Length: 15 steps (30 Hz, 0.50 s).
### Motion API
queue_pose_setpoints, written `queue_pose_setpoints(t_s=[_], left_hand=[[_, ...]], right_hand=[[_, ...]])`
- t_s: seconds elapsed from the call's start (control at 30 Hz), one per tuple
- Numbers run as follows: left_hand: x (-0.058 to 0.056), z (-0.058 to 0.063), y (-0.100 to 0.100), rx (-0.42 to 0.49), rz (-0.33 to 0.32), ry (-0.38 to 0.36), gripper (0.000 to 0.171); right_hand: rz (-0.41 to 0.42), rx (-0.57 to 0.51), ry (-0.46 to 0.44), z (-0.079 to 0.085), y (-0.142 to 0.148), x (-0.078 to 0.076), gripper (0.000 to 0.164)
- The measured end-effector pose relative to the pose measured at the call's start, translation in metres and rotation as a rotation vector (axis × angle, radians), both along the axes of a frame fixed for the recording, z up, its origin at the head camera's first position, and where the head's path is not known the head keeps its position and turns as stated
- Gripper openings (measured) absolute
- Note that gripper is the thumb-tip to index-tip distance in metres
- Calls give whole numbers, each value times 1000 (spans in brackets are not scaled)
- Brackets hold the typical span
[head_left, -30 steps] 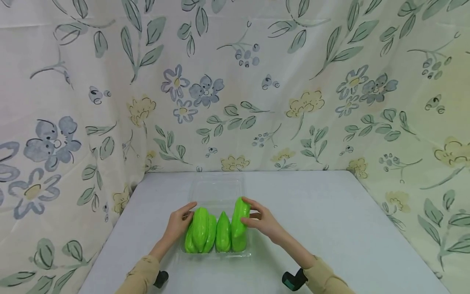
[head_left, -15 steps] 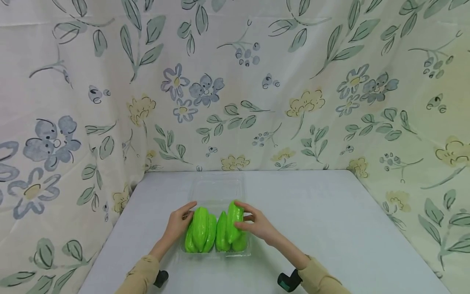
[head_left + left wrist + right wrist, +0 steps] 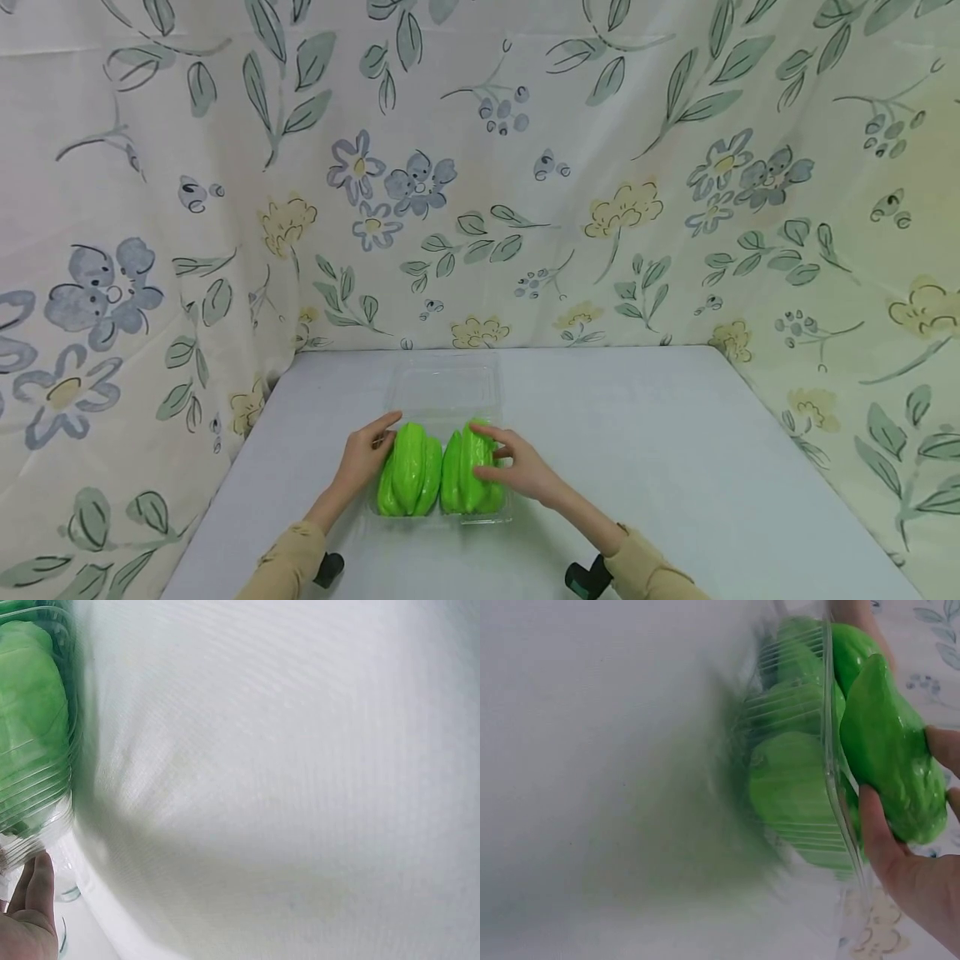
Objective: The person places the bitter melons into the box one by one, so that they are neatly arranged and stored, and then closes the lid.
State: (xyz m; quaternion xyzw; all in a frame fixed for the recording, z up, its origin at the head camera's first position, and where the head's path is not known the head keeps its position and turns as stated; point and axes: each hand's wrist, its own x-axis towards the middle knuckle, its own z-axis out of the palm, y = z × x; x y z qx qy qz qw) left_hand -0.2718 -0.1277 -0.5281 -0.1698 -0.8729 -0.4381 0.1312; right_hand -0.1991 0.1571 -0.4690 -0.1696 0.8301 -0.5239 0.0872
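Observation:
In the head view, my right hand (image 3: 521, 465) holds a glossy, lumpy green vegetable (image 3: 474, 454) with a pointed end, over the right part of a clear plastic clamshell box (image 3: 487, 521). The right wrist view shows my thumb and fingers on either side of this vegetable (image 3: 889, 750), which leans above the rim beside others. At the box's left side rests my left hand (image 3: 364, 454). Its fingers (image 3: 41, 889) look straight against the ribbed outer corner in the left wrist view. Several similar green vegetables (image 3: 408, 467) fill the box's left half.
The box's clear lid (image 3: 444, 387) is folded back on the white table (image 3: 622, 433). A floral curtain (image 3: 480, 167) hangs behind the table and along both sides. Dark wrist devices (image 3: 587, 577) sit near both sleeves.
My right hand has moved left and down with the green vegetable, from the box's right edge to a lower spot beside the other vegetables. My left hand has stayed at the box's left side.

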Motion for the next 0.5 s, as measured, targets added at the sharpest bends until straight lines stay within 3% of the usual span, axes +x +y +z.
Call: queue_pose_setpoints(t_s=[0.5], left_hand=[[-1,-2,0,-4,-2,6,36]], right_hand=[[-26,103,144,-5,-6,-1,61]])
